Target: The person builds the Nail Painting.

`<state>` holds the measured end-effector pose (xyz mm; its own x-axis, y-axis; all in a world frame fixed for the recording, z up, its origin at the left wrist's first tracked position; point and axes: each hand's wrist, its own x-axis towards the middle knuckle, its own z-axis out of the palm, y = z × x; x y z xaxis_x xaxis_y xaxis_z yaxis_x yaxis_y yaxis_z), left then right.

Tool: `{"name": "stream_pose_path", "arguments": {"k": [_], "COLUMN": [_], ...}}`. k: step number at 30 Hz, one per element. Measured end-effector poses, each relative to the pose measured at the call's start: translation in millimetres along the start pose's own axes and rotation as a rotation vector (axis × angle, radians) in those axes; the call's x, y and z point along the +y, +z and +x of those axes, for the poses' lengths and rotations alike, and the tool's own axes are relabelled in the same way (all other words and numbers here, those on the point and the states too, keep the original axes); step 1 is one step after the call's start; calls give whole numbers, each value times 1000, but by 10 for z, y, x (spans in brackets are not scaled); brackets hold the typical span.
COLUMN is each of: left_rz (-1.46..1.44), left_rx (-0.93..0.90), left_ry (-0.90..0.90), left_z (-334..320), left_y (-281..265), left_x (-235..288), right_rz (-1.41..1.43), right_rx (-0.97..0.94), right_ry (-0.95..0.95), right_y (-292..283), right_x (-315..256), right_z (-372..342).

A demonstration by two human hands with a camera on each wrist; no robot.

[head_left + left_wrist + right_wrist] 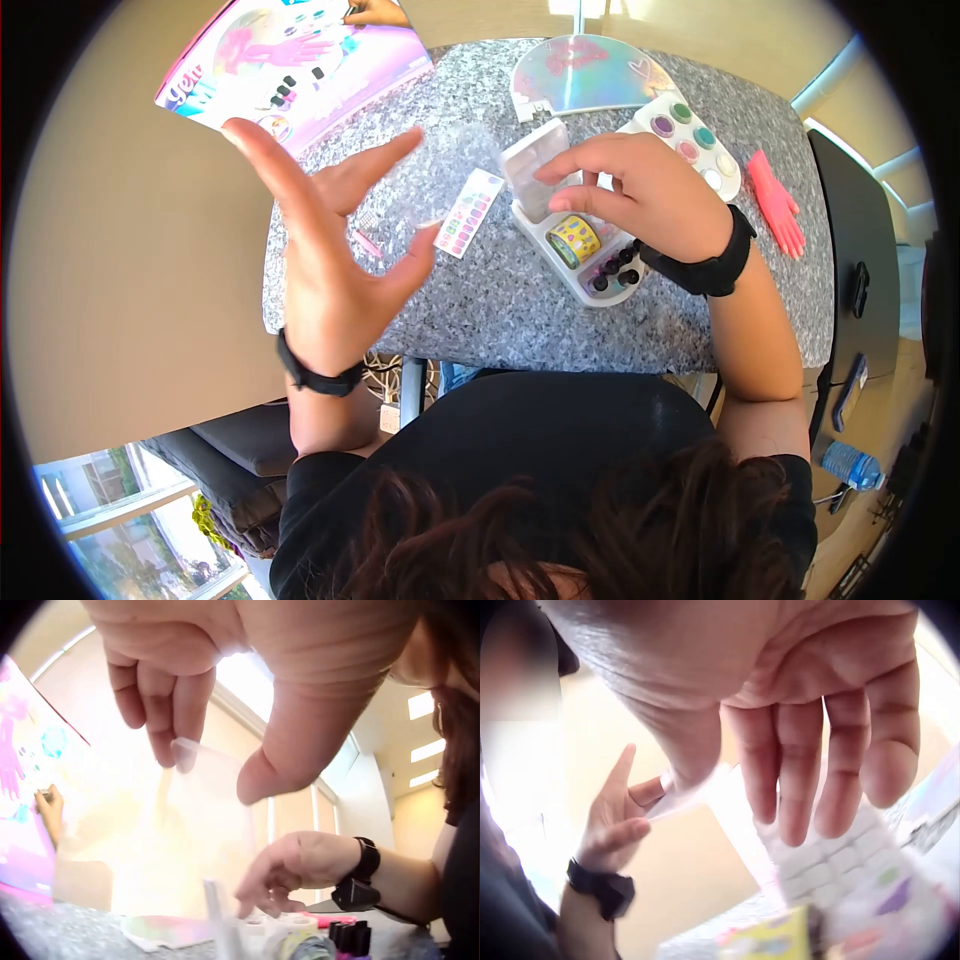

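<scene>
Raised over the left of the table, my left hand (335, 245) spreads its thumb from its fingers and holds a clear plastic piece (210, 802) between them. My right hand (655, 195) hovers over an open white case (572, 284), fingers loosely bent, with nothing between them; its fingertips are close to the case's raised, sectioned lid (530, 155). Inside the case sit a yellow patterned roll (574, 240) and several small dark-capped bottles (628, 277). Between the hands lies a sheet of nail stickers (468, 215). A small pink stick (368, 243) lies behind my left hand.
A large printed box (350, 95) stands at the back left. At the back are a shiny holographic panel (590, 85) and a white tray of coloured pots (735, 165). A pink model hand (775, 205) lies near the table's right edge.
</scene>
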<state>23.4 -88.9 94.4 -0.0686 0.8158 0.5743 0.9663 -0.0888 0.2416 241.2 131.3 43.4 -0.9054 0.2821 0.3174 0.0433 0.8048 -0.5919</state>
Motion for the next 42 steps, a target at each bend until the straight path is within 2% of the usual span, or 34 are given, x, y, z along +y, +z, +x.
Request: {"name": "stream_pose_path", "arguments": {"k": [2, 3, 5, 6, 8, 9, 11, 12, 13, 14, 15, 17, 18, 20, 24, 26, 27, 29, 33, 36, 38, 39, 41, 42], "left_rz": [-99, -99, -49, -5, -1, 8, 14, -70, -156, -168, -166, -140, -139, -101, -139, -276, -277, -350, -327, -357, -359, -355, -406, -406], "left_rx": [41, 42, 38, 79, 65, 50, 88, -8, -103, -146, -146, -297, -299, -433, -460, -557, -556, -544, -527, -516, -243, -126, 131, 132], "left_ry": [119, 115, 183, 265, 223, 184, 143, 7, -131, -165, -165, -271, -272, -304, -301, -458, -458, -486, -504, -589, -617, -633, -578, -578], "left_z": [57, 60, 54, 39, 35, 42, 40, -8, -62, -106, -139, -184, -182, -169, -163, -131, -129, -130, -150, -194, -254, -262, -246, -236], "left_y": [154, 224, 335, 407, 425, 439, 548, 624, 703, 779, 840, 914, 910, 909, 970, 967, 970, 975, 943, 820, 737, 687, 599, 568], "left_x": [93, 132, 173, 103, 17, -21, -155, -278, -404, -532, -635, -765, -758, -723, -726, -697, -694, -688, -669, -692, -738, -731, -598, -515], "right_rz": [530, 530, 704, 704, 493, 493, 128, 128, -12, -152, -151, -220, -218, -146, -211, -188, -189, -134, -115, -134, -184, -197, 33, 103], "right_rx": [25, 20, -37, -38, -72, -72, 99, 100, 110, 119, 120, 100, 99, 130, 165, 126, 127, 71, 71, 86, 219, 225, 187, 193], "right_ry": [153, 153, 181, 184, 221, 221, -29, -32, -102, -172, -173, -142, -142, -163, -185, -114, -114, -77, -93, -90, -188, -197, 39, 63], "right_y": [-43, -73, -131, -162, -231, -219, -151, -143, -139, -135, -134, -139, -156, -193, -169, -97, -69, -35, -28, -44, -59, -91, -129, -124], "right_x": [-202, -217, -213, -191, -125, -95, -20, 13, 47, 63, 56, 25, 15, 3, 78, 123, 150, 209, 231, 166, 111, 45, -141, -198], "right_z": [16, 25, 24, 11, -19, -28, -37, -22, -5, 5, 10, 23, 34, 61, 65, 54, 53, 68, 92, 55, 43, 39, -1, 2]}}
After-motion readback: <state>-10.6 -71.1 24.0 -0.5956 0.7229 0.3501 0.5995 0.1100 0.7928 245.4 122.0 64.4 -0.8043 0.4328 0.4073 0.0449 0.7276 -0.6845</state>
